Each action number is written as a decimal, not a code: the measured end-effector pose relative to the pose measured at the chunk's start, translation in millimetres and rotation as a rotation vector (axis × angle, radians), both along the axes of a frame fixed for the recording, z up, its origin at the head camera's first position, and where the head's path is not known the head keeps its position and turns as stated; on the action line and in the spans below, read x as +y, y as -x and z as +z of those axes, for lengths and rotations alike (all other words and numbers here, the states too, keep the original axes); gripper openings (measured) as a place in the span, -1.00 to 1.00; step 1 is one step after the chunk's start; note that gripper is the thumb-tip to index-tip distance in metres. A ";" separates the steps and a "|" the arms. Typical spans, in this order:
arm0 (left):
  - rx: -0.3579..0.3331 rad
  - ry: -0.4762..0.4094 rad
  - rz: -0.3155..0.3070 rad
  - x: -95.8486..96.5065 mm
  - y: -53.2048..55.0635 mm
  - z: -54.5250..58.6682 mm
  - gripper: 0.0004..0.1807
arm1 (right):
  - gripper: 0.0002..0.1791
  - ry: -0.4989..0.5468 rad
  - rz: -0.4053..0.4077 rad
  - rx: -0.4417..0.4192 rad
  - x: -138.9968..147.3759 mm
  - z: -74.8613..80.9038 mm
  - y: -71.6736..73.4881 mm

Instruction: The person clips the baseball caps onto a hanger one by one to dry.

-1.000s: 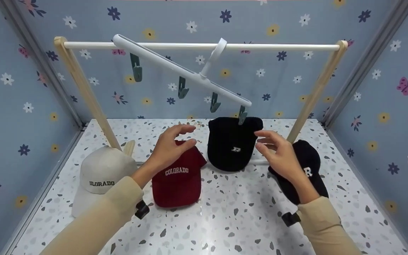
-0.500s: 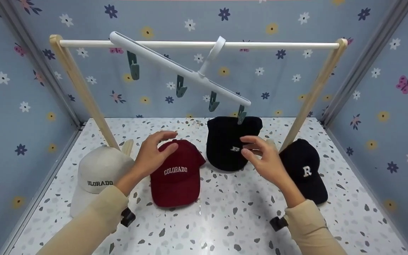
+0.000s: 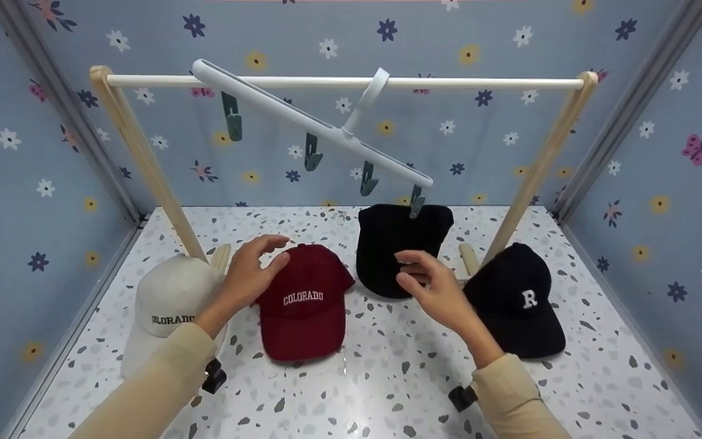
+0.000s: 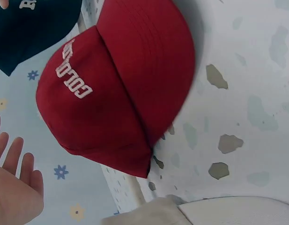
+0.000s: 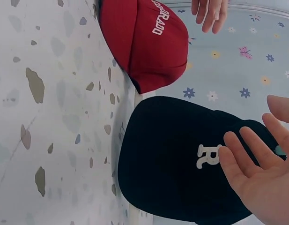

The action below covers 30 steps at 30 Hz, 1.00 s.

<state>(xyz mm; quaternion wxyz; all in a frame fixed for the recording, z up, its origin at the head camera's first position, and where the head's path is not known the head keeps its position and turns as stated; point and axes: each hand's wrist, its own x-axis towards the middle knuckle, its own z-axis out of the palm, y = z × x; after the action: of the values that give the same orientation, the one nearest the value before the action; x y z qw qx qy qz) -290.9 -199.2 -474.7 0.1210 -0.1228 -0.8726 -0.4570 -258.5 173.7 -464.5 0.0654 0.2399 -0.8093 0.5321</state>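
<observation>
My left hand (image 3: pixel 250 274) hovers with parted, slightly bent fingers beside the crown of a dark red baseball cap (image 3: pixel 303 332) lettered COLORADO; the left wrist view has a gap between hand and red cap (image 4: pixel 116 89). My right hand (image 3: pixel 436 292), holding nothing, overlaps a black cap (image 3: pixel 381 231). That cap hangs from the lowest green clip (image 3: pixel 417 203) of a white hanger (image 3: pixel 302 116). In the right wrist view my fingers (image 5: pixel 233 164) overlap the black cap (image 5: pixel 167 154) right at its white R. The hanger tilts down to the right, its other clips bare.
A white rail (image 3: pixel 479 82) on wooden legs (image 3: pixel 150 164) carries the hanger. An off-white COLORADO cap (image 3: pixel 171 292) sits at the left, a second black R cap (image 3: pixel 518 311) at the right. Beneath is a speckled white tabletop (image 3: pixel 387 384), with flowered walls (image 3: pixel 649 213) around.
Both hands have moved left and lower: the left one away from over the red cap, the right one across the front of the hanging black cap. Hanger and caps keep their places.
</observation>
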 end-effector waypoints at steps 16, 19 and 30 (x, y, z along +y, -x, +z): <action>-0.115 -0.003 0.042 -20.4 17.5 -16.1 -0.59 | -0.56 -0.017 0.011 -0.016 -19.5 -5.1 1.8; -0.156 0.002 0.049 -21.8 19.9 -17.5 -0.56 | -0.57 -0.017 0.013 -0.017 -20.4 -4.5 2.2; -0.266 0.014 0.049 -26.0 30.8 -24.2 -0.48 | -0.56 -0.001 0.027 -0.046 -25.0 -3.7 3.7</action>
<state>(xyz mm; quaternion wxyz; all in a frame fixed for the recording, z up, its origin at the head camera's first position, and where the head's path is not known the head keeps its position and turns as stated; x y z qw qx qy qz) -321.7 -225.2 -499.0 0.0144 -0.0405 -0.8869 -0.4599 -262.2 148.6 -468.3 0.0395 0.2383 -0.8075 0.5381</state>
